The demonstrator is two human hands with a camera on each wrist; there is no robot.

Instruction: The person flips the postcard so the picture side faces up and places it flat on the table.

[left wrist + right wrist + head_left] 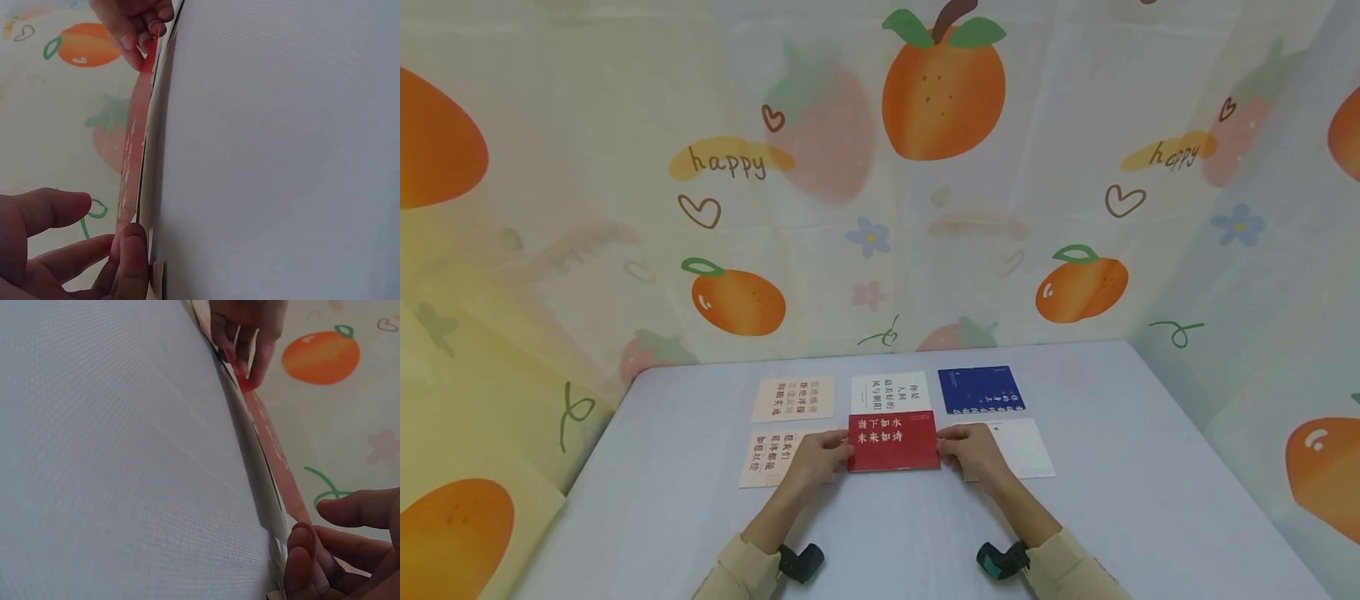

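Note:
A red card (893,454) with white characters lies between both hands, its top edge overlapping the white card (872,392) behind it. My left hand (815,458) pinches its left edge, and in the left wrist view one finger is raised above the card. At the right edge my right hand (976,450) holds it the same way, with a finger also raised in the right wrist view. A shadow runs under the card's near edge. Beneath the left hand is a cream card (760,471); a plain white card (1030,454) is partly covered by the right hand.
Another cream card (793,398) lies at the back left, and a navy blue card (977,390) at the back right. White cloth (1150,467) covers the table. A fruit-printed curtain (820,275) rises behind it.

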